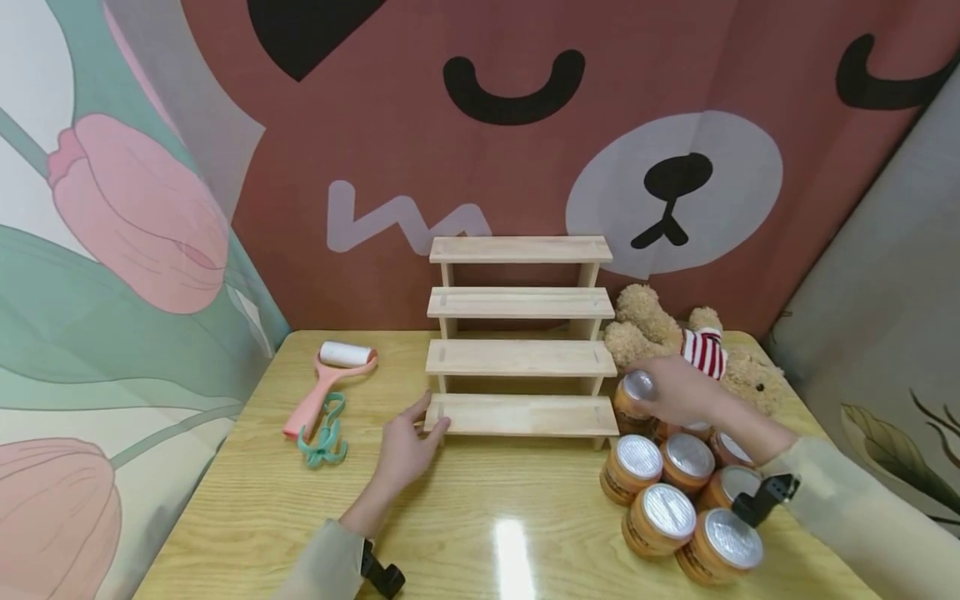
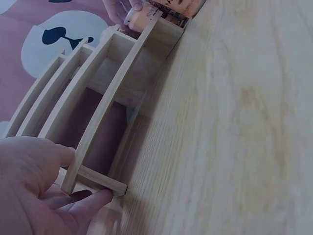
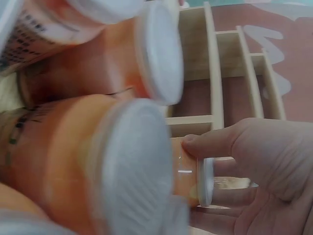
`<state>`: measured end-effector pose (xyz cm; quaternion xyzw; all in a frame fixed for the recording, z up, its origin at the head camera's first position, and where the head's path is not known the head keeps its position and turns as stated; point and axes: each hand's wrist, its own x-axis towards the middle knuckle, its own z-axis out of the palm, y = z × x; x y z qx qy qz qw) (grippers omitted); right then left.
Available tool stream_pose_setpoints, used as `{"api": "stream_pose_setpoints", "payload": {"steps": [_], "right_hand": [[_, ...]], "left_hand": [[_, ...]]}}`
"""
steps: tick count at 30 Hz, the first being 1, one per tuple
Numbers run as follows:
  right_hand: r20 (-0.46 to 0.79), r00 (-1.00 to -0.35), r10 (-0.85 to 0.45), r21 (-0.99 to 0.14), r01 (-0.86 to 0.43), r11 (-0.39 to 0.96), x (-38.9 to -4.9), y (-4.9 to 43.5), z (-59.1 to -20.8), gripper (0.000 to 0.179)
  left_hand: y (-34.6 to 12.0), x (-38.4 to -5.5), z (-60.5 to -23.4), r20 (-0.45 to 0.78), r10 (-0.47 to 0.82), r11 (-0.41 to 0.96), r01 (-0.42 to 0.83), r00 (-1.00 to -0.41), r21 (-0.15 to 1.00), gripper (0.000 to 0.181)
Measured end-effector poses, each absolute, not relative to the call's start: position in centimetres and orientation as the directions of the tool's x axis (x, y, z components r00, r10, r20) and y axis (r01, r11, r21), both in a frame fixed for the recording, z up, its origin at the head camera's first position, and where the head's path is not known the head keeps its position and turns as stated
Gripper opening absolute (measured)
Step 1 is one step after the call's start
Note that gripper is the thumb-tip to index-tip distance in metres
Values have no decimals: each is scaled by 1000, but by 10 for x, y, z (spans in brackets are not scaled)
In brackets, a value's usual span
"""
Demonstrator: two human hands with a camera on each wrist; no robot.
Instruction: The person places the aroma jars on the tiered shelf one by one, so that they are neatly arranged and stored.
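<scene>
A four-step wooden display rack stands at the back of the table. At its left end my left hand grips the lowest step, with the thumb and fingers on either side of the wooden end in the left wrist view. To the right of the rack, my right hand holds an orange jar with a silvery lid, its thumb on the jar's side in the right wrist view. Several like jars stand grouped just in front of that hand. The forearm covers part of the jars at the back.
A plush bear in a striped shirt lies behind the right hand. On the left of the table are a pink lint roller and a green octopus-like hook. A bear-print curtain hangs behind.
</scene>
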<state>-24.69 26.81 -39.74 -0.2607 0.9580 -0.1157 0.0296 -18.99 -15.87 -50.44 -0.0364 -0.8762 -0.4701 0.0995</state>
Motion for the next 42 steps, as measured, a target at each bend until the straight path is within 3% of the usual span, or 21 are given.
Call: {"api": "stream_pose_setpoints", "payload": {"steps": [12, 21, 34, 42], "right_hand": [[27, -902, -431, -253, -423, 870, -249, 279, -325, 53], [37, -908, -417, -173, -417, 892, -267, 276, -265, 51], [94, -900, -427, -161, -437, 885, -295, 245, -224, 53], [145, -904, -402, -232, -426, 875, -313, 213, -207, 56]], "left_hand": [[-159, -189, -502, 188, -78, 534, 118, -979, 837, 59], [-158, -188, -501, 178, -92, 520, 106, -980, 848, 59], [-156, -189, -503, 180, -100, 512, 105, -979, 853, 56], [-157, -188, -502, 173, -103, 515, 97, -979, 852, 58]]}}
